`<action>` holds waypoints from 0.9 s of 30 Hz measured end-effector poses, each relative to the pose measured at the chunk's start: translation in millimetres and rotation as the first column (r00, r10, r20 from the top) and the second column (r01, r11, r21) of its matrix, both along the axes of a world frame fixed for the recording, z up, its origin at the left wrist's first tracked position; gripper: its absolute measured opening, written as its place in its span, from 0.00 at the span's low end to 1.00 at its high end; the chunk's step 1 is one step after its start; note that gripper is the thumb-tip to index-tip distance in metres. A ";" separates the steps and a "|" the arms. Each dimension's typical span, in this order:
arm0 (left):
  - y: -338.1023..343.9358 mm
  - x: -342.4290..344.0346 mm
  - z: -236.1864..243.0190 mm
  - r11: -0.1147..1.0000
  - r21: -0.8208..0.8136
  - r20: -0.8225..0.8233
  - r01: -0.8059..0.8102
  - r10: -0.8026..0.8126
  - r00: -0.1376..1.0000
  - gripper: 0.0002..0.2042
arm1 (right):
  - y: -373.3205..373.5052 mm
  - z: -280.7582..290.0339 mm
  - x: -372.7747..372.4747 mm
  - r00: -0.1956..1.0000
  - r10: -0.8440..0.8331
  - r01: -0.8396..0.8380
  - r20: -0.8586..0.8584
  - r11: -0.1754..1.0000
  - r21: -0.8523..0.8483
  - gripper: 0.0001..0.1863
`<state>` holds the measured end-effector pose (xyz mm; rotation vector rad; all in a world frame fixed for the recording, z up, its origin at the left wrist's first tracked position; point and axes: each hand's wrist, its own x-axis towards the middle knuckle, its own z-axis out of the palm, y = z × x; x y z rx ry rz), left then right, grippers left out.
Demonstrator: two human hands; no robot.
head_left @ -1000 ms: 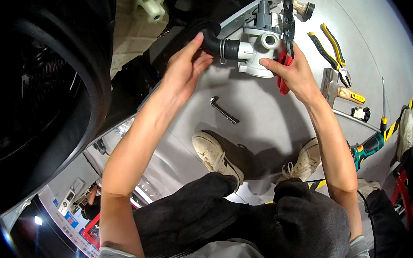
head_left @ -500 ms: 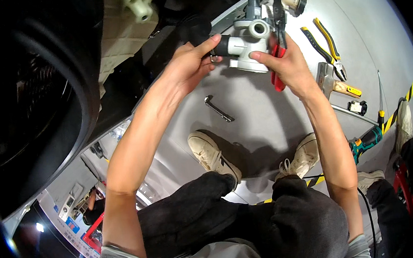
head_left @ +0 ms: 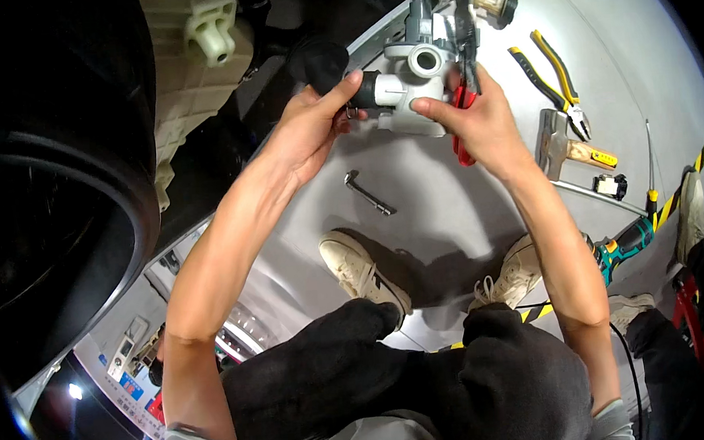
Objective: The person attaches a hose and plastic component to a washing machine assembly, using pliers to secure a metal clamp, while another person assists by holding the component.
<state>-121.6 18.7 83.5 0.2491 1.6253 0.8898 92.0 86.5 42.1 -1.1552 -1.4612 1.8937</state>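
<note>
A white and grey drain pump (head_left: 407, 121) with a round open port is held up beside the dark machine. My left hand (head_left: 306, 126) is closed on the black rubber hose (head_left: 367, 90), thumb along its top, where it meets the pump's white stub. A small metal hose clamp (head_left: 352, 113) shows by my left fingertips. My right hand (head_left: 487, 127) grips the pump's side with the thumb on its white body. The same hand also holds red-handled pliers (head_left: 465, 150), their dark jaws pointing away from me. The right fingers behind the pump are mostly hidden.
A socket wrench (head_left: 369, 193) lies on the grey floor below the pump. To the right are yellow-black pliers (head_left: 557, 78), a hammer (head_left: 555, 139), a screwdriver (head_left: 650, 177), a teal power tool (head_left: 624, 245) and a white filter piece (head_left: 492, 3). The machine's black rim (head_left: 144, 176) stands at left.
Both hands, the pump and the red-handled pliers have shifted slightly left. The left hand remains on the hose; the right still holds pump and pliers.
</note>
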 end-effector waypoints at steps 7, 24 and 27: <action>-24.5 -16.5 19.7 0.979 -0.059 -0.567 0.196 -0.194 0.801 0.17 | 8.7 -17.2 3.8 0.999 0.034 -0.032 0.022 0.994 -0.104 0.24; 79.0 -18.5 29.8 0.264 -0.304 -0.591 0.915 -0.806 0.036 0.32 | 34.4 18.9 32.1 0.950 0.142 -0.157 0.277 0.987 0.032 0.19; 73.7 -24.7 19.9 0.346 -0.259 -0.625 0.902 -0.772 0.116 0.36 | 11.7 11.9 62.2 0.977 -0.031 -0.003 0.211 0.987 0.161 0.18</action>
